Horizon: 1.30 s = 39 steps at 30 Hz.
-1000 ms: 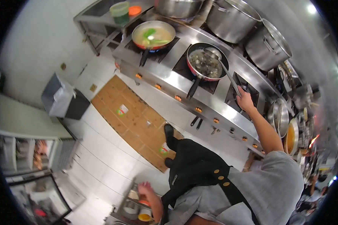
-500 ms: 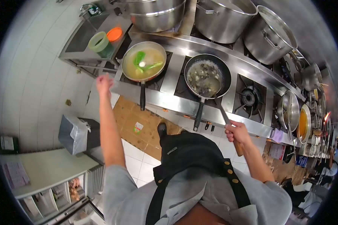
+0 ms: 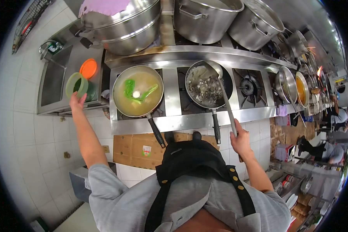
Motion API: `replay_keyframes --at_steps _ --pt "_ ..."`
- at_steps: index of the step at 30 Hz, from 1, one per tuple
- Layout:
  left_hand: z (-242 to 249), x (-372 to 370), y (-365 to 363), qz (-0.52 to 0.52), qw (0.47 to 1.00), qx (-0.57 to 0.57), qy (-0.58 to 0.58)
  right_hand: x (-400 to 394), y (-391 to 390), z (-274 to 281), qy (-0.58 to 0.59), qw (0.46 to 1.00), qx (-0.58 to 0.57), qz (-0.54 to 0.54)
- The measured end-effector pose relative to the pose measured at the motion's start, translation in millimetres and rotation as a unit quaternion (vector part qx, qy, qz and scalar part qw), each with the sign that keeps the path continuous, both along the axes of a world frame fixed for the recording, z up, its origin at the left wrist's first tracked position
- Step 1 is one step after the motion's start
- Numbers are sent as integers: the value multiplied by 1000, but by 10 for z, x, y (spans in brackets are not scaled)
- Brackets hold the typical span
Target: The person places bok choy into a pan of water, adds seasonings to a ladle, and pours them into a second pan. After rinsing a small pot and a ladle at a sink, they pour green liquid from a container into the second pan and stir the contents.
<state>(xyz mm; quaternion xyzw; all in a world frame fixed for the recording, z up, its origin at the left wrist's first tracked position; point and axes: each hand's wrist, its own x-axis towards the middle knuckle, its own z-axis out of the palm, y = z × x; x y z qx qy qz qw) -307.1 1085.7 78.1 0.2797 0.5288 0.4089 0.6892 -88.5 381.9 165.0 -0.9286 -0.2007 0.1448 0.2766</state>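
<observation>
My right hand [image 3: 241, 140] is closed around the handle of a long metal ladle [image 3: 227, 101], whose bowl is at the upper right of a black pan [image 3: 229, 86] with bubbling, dark-flecked food. My left hand [image 3: 77, 101] reaches to the near side of a green container [image 3: 76, 85]; its fingers are partly spread, and whether they touch the container is unclear. Between my arms, a second pan [image 3: 120, 96] holds cloudy yellowish broth with green leaves and a small white piece.
An orange lid [image 3: 88, 68] lies beside the green container near a sink [image 3: 56, 77]. Large steel pots [image 3: 205, 23] stand behind the stove. Right of the black pan is a bare burner [image 3: 249, 87], then metal bowls [image 3: 286, 83]. People are at the far right.
My left hand has moved out to the green container. The ladle's bowl has shifted from within the food to the black pan's upper right. The camera view has turned and shifted.
</observation>
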Motion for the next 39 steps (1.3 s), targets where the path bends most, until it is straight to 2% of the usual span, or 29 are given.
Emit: replay_keyframes --at_steps 2,4,5,7,8,10,11,12,13,14,15,16,17,18,20,22,23,25,26,28,29,30,31,32,34,35,37,39 --pt "11 44 25 15 1000 1 15 -70 -168 78 -81 996 -6 31" --pt "9 64 49 70 997 -15 -22 -223 -278 44 -83 996 -4 16" --pt "-185 -5 281 39 997 -30 -56 -321 -309 -39 -107 994 13 11" --pt "-141 -20 312 16 996 -49 -71 -463 -410 -430 -156 987 34 -3" --pt "-129 -24 299 1 994 -69 -85 -462 -408 -400 -158 987 34 -12" --pt "-59 4 131 -1 996 -16 -90 -349 -370 -369 59 997 -25 -34" --pt "57 -15 -21 -12 996 14 -87 -392 -364 -538 5 997 71 -26" --pt "171 -42 -179 -16 995 45 -85 -392 -472 -584 6 997 78 -19" --pt "225 -100 -278 -7 993 65 -95 -358 -445 -382 208 943 217 -142" --pt "424 -114 -486 -29 992 107 -57 -322 -397 -237 405 817 328 -246" --pt "445 -183 -457 -22 993 101 -64 -292 -467 -213 425 785 393 -222" --pt "582 -217 -635 -60 984 153 -73 -272 -561 -193 447 746 452 -199" --pt "574 -241 -565 -68 987 134 -51 -280 -572 -107 462 746 444 -180" --pt "866 -122 -897 -105 986 111 -61 -287 -584 7 464 739 454 -179" --pt "964 -21 -1135 -160 978 126 -34 -278 -591 258 466 733 464 -175" --pt "1152 272 -1580 -188 977 88 -49 -234 -519 515 479 725 487 -85" --pt "1262 446 -1873 -201 975 89 -44 -217 -480 643 477 725 489 -82" --pt "1192 741 -2195 -255 963 68 -54 -182 -400 870 451 778 436 -37" --pt "1084 903 -2312 -272 957 63 -73 -155 -369 946 445 779 440 -41" --pt "1028 1277 -2740 -305 948 54 -77 -105 -361 1055 400 848 346 16" --pt "1138 1476 -3042 -344 935 33 -77 -82 -389 1052 395 850 348 11" --pt "864 1676 -3087 -365 926 32 -89 -62 -402 1020 291 917 264 71" --pt "699 1882 -3193 -364 928 40 -68 -55 -401 1002 182 960 172 130" --pt "788 1995 -3443 -374 923 24 -83 -68 -400 1029 181 960 172 130" --pt "718 2306 -3772 -367 930 15 -32 -104 -455 1119 48 984 46 166" --pt "692 2425 -3896 -383 923 8 -33 -95 -517 1054 45 985 45 159" --pt "590 2621 -4105 -412 910 21 -36 -41 -650 854 -38 984 19 171" --pt "484 2809 -4302 -430 902 39 -15 -34 -723 869 -28 988 7 155"
